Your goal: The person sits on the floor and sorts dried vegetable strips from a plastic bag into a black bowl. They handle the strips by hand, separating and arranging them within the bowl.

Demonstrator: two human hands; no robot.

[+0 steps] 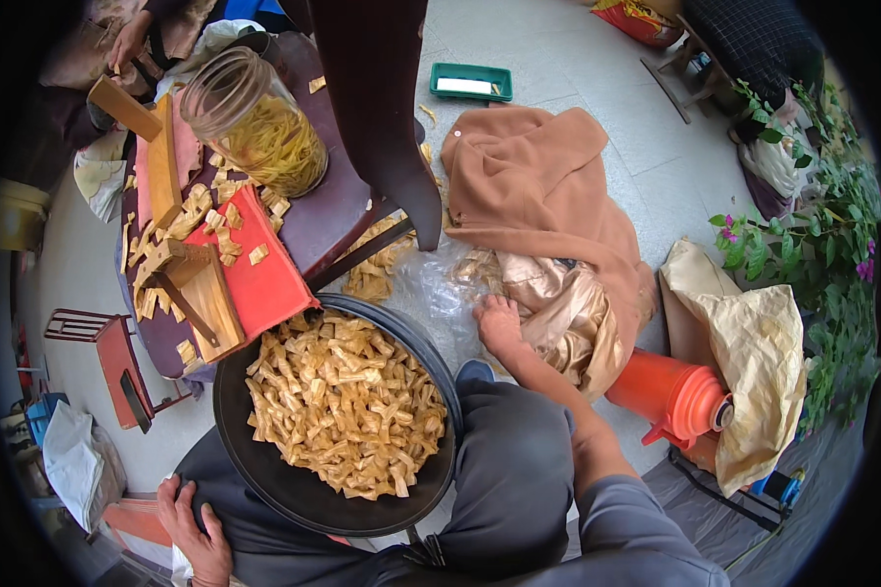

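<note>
My left hand (196, 531) lies on my left thigh with its fingers apart, holding nothing. My right hand (500, 326) reaches forward past my right knee. Its fingers curl down where a clear plastic bag (442, 286) meets the shiny tan lining of a brown coat (538, 171); what they hold, if anything, is hidden. Between my knees sits a round black pan (237, 468), heaped with small golden-brown knotted pieces (347, 401). More such pieces (370, 264) lie on the floor beyond its rim, beside the plastic bag.
A dark stool (299, 220) at the left bears a jar of yellow strips (264, 132), a wooden frame tool (171, 161), a red cloth (255, 264) and scattered tan pieces. Another person's hand (130, 41) shows behind. Right stand a red thermos (668, 396) and a plant (812, 235). A green tray (471, 82) lies ahead.
</note>
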